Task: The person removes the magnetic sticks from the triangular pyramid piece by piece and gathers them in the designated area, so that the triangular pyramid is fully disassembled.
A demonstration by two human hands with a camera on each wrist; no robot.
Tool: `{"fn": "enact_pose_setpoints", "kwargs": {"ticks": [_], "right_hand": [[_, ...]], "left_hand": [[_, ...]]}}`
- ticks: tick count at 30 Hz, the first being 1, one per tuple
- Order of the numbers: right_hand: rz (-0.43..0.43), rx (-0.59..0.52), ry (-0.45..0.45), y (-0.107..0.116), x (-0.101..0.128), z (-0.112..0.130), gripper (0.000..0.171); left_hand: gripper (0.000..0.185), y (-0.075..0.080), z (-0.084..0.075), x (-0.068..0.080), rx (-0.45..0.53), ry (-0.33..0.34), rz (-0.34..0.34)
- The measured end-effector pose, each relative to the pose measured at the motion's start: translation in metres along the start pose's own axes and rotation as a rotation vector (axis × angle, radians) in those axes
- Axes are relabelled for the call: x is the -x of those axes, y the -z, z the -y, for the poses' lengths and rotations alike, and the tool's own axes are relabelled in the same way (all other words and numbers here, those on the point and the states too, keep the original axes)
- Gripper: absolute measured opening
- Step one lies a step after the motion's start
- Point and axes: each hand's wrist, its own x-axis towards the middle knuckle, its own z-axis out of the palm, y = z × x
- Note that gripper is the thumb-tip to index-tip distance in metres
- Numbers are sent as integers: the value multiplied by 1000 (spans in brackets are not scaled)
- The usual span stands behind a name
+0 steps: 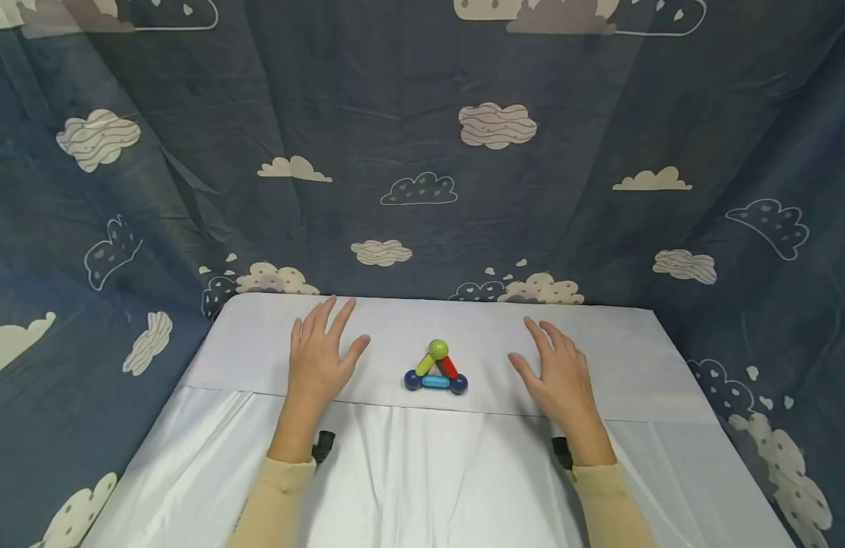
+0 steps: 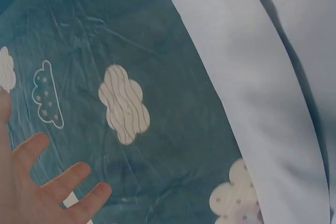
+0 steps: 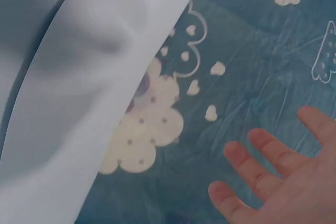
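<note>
Centrally on the table point(image 1: 258, 342), a small toy triangle point(image 1: 436, 371) is seen lying flat on the white cloth point(image 1: 422, 472). It is made up of three short rods, green, red and blue, joined at the corners by balls: a green ball point(image 1: 438, 348) at the far corner and two dark blue balls at the near corners. The blue rod point(image 1: 435, 381) forms the near side.

Both hands are laid palm down on the cloth, one on each side of the triangle, and neither is touching it. The left hand point(image 1: 321, 355) is placed to the left of the toy, with its fingers straight and spread. The right hand point(image 1: 558, 373) is placed to the right, with fingers relaxed and slightly apart. Nothing is held in either hand. The triangle is roughly midway between them, near to both.

Cream sleeves point(image 1: 279, 495) are seen on both forearms. A dark blue backdrop point(image 1: 422, 152) printed with clouds is hung behind and to both sides of the table. From the wrist views only outstretched fingers point(image 2: 63, 179), the cloud-print fabric and a fold of the white cloth are shown; the toy is not seen there.
</note>
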Motion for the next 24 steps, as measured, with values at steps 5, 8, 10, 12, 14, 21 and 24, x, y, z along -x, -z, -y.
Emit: {"fn": "enact_pose_setpoints", "kwargs": {"ticks": [5,8,10,12,14,21,24], "right_hand": [[-15,-76,2,-5,-2,10,67],[8,-168,-16,-8,-5,17,64],[57,-299,-60,-10,-7,23,61],[130,-467,-130,-13,-9,27,58],[210,-651,-220,-18,-11,31,57],[368,-935,-370,-45,-14,47,61],[399,-959,-374,-56,-13,54,59]], "left_hand": [[66,-10,-12,-3,138,-3,5],[62,-19,-20,-5,273,18,41],[60,-28,-23,-7,379,23,77],[58,-37,-27,-7,487,24,124],[57,-46,-31,-8,588,19,175],[60,-76,-47,-7,734,47,264],[59,-85,-54,-5,735,66,286]]}}
